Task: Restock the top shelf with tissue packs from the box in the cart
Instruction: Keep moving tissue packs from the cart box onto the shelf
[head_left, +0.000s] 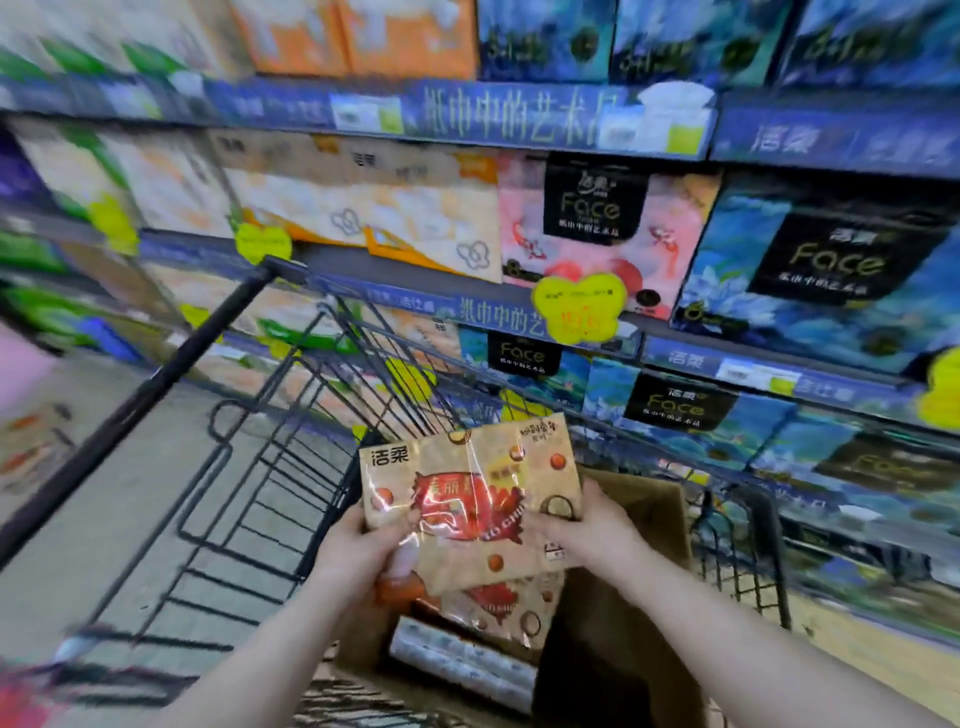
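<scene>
Supermarket shelving (519, 122) stacked with tissue packs fills the view ahead, its blue edges jutting toward me. I've got the black wire cart (291, 467) just beside it, with open grey aisle floor (104, 493) on the left. Left hand (363, 551) and right hand (587, 535) each have a curled grip on the tan plastic-wrapped tissue pack with red print (467, 499), held above the brown cardboard box (644, 519) in the cart.

Left hand (363, 545) and right hand (576, 530) holding tissue pack (467, 499) above box (623, 597), cart (291, 467)
</scene>
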